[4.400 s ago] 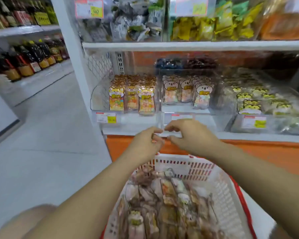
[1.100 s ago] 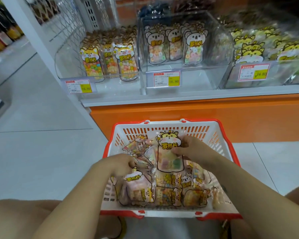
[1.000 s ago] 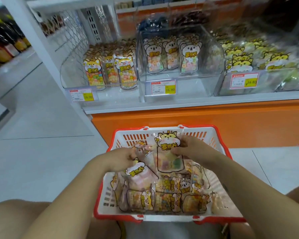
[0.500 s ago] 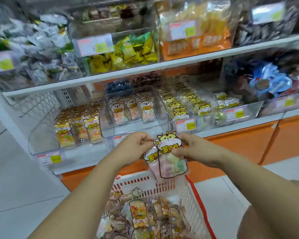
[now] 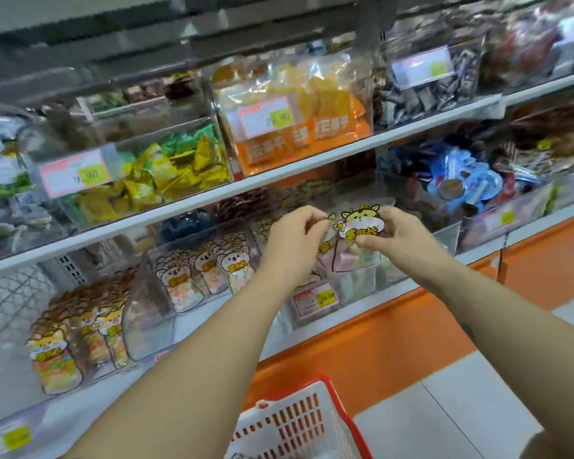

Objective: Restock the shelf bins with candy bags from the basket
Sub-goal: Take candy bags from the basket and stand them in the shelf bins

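A clear candy bag [image 5: 358, 231] with a yellow cartoon-animal header and pastel sweets inside is held upright just over the front of a clear shelf bin [image 5: 371, 283], while the white, red-rimmed basket [image 5: 299, 425] sits well below it

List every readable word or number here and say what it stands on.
"罗班长": yellow print on the held candy bag.
"9.90": upper-left price tag, on the yellow-green sweets bin.
"16", rest blurred: lower price tag, on the bin under the bag.
"90", earlier digits unclear: middle price tag, on the orange-bag bin.
Everything else: too blurred.
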`<state>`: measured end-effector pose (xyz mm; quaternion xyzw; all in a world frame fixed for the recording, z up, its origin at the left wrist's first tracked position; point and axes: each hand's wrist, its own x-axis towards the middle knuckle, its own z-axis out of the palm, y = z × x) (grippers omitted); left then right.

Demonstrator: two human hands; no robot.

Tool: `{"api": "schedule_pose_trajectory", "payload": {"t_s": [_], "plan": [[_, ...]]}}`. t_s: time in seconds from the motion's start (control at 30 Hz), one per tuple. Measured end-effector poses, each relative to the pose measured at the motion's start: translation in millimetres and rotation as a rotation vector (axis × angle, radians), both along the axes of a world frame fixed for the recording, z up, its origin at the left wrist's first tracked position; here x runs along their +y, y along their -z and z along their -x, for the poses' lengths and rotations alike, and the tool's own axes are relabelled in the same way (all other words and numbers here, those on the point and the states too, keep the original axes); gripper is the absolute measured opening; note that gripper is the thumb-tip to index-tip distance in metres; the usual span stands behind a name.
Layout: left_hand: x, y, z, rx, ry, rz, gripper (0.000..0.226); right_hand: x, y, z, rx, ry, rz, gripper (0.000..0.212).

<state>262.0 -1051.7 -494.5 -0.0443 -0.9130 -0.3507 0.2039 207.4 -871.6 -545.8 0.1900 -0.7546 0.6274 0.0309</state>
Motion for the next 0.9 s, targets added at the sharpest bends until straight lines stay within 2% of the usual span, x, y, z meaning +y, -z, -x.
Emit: {"api": "schedule_pose_trajectory", "payload": {"t_s": [0.17, 0.33, 0.43, 0.53, 0.7, 0.83, 0.9], "plan": [[13.8, -0.8, 43.6, -0.012, 0.001, 0.089, 0.013, 5.5, 12.8, 25.8, -0.021, 0.117, 0.061, 0.024], [18.4, 4.4, 67.3, -0.074, -0.017, 0.23, 0.013, 8.9, 26.1, 46.7, -0.036, 0.17, -0.026, 0.021], [15.0, 6.9, 72.2, -0.231, 0.047, 0.392, 0.027, 13.0, 33.6, 51.3, -0.058, 0.148, -0.104, 0.02], [10.6, 11.7, 73.9, -0.275, 0.057, 0.583, 0.046, 20.0, 36.9, 50.1, -0.099, 0.171, -0.059, 0.018], [6.5, 1.5, 84.9, -0.283, 0.032, 0.778, 0.038, 23.4, 38.5, 48.2, -0.179, 0.208, 0.066, 0.023], [15.9, -7.9, 90.9, -0.273, 0.044, 0.944, 0.035, 21.9, 38.8, 46.6, -0.173, 0.219, 0.083, 0.023], [22.3, 1.3, 91.6, -0.284, 0.054, 0.967, 0.037, 21.7, 37.9, 44.6, -0.175, 0.22, 0.089, 0.021]]}}
